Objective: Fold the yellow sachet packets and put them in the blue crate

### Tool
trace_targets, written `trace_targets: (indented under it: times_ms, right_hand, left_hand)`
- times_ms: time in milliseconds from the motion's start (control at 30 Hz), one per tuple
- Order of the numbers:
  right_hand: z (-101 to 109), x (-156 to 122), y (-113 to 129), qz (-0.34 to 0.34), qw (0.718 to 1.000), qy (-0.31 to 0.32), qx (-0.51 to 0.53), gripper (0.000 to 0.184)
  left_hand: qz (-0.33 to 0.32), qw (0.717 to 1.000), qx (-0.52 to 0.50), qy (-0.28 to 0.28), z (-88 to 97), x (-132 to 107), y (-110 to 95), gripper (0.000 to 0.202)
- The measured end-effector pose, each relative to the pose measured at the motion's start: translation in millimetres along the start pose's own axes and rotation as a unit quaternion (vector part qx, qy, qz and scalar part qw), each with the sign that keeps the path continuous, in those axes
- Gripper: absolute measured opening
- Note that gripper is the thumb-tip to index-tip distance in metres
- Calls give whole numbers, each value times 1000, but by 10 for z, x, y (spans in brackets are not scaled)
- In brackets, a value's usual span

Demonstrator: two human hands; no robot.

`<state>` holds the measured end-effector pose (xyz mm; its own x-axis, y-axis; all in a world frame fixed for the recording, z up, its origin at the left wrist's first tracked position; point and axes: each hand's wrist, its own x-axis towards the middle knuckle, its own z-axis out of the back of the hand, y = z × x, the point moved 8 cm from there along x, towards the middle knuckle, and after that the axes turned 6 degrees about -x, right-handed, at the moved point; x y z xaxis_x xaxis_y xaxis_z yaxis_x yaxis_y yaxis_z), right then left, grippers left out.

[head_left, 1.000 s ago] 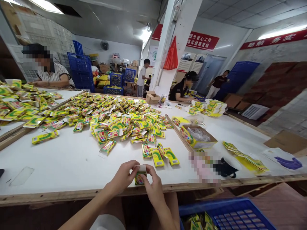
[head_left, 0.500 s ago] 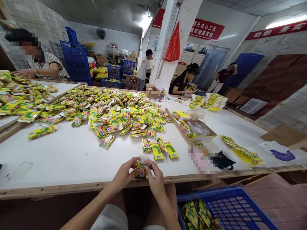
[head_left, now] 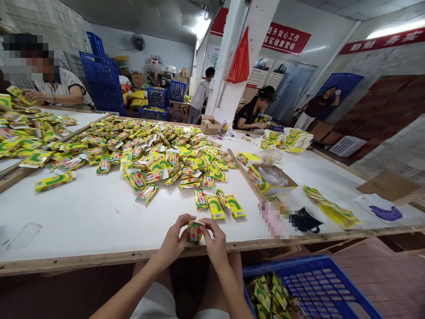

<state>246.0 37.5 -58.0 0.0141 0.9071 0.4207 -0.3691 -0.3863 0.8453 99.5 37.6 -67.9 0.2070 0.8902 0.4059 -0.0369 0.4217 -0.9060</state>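
Note:
Both my hands pinch one small yellow packet box (head_left: 194, 231) at the near edge of the white table (head_left: 93, 217). My left hand (head_left: 175, 239) grips its left side and my right hand (head_left: 215, 243) its right side, fingers closed on it; the box's top flap is folded down. Just beyond my hands lie three similar yellow packets (head_left: 219, 204). A large heap of yellow packets (head_left: 159, 155) covers the middle of the table.
A blue crate (head_left: 308, 290) with several packets stands low at my right. An open cardboard box (head_left: 274, 179), a black object (head_left: 303, 220) and flat yellow cartons (head_left: 332, 210) lie on the right. Other people work at the far side; a wooden strip (head_left: 247, 181) divides the table.
The white flap that stood up on the small box is now folded down between my fingers. My view has dipped slightly, showing more of the blue crate.

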Motion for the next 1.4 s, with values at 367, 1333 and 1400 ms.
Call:
trace_targets:
  times_ms: [367, 1333, 1400]
  right_hand:
    - [16, 15, 101, 18, 998, 25, -59, 17]
    - [-9, -89, 61, 56, 996, 7, -68, 18]
    - [200, -132, 158, 58, 993, -37, -96, 19]
  left_hand:
    - [44, 998, 32, -45, 33, 73, -92, 17]
    - [-58, 992, 115, 6, 19, -14, -58, 24]
    - [-58, 988, 144, -10, 159, -5, -41, 28]
